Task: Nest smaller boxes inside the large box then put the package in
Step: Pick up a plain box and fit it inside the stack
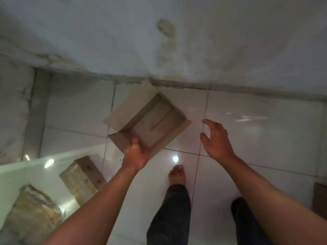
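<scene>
A large open cardboard box (pixel 155 119) hangs tilted above the white floor tiles near the wall, its flaps spread and its inside bare. My left hand (pixel 136 154) grips its near edge, thumb on top. To the right of the box, my right hand (pixel 215 138) hovers with fingers spread and holds nothing. On a white table at the lower left lie a taped brown box (pixel 81 177) and a crinkled brown wrapped package (pixel 33 214).
The white table (pixel 21 174) fills the lower left corner. A grey wall (pixel 194 41) rises just beyond the box. My bare foot (pixel 177 175) and dark trouser legs stand on the glossy tiles. Another piece of cardboard (pixel 321 198) shows at the right edge.
</scene>
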